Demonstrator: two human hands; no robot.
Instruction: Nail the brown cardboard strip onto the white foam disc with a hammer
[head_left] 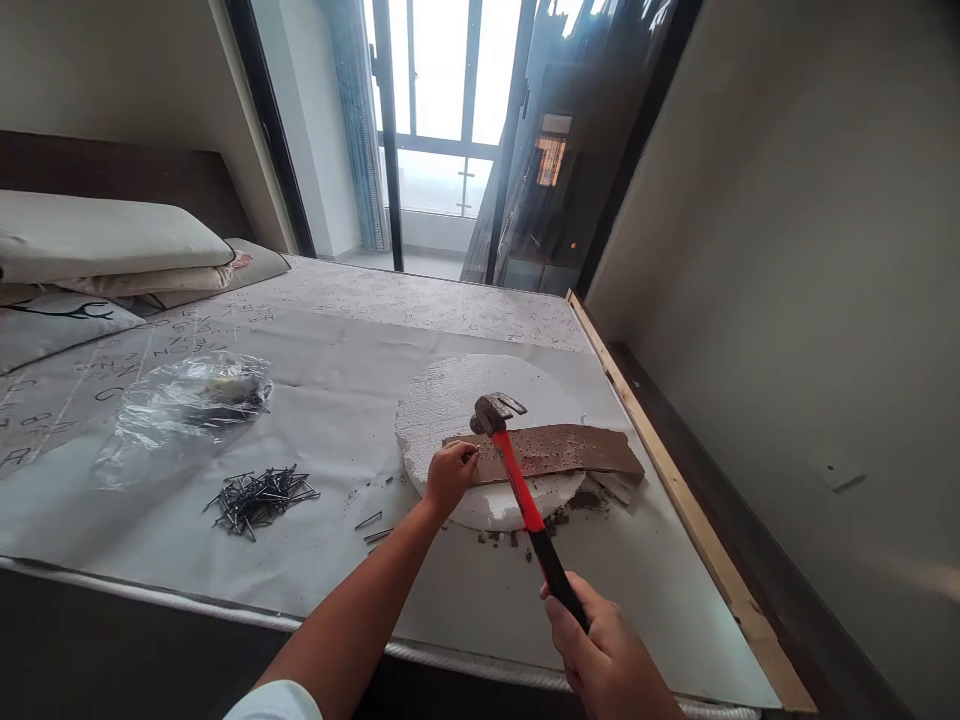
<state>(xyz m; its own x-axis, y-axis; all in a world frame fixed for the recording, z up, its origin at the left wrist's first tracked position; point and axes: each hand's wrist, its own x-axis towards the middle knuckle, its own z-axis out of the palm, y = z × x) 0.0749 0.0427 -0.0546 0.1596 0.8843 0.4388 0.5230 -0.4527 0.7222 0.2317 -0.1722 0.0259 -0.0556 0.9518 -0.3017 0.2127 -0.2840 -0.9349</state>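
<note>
My right hand [600, 640] is wrapped round the black grip of a claw hammer [517, 480] with a red shaft. Its steel head is raised over the left part of a brown board [555, 450], partly hiding it. Many small marks or nail heads dot the board, which lies across a round white foam slab [442, 400]. At the board's left end, my left hand [452, 472] is closed in a pinch on what looks like a nail, mostly hidden by the fingers. Left of that forearm is a pile of nails [259, 498], with a few loose nails [369, 521] nearer the arm.
A clear plastic bag [195, 395] with dark contents lies behind the nail pile. Dark crumbs [592, 497] are scattered by the slab. Pale sheeting [322, 370] covers part of the mattress. A wooden rail [675, 500] runs along its right edge, and pillows [105, 240] are stacked at left.
</note>
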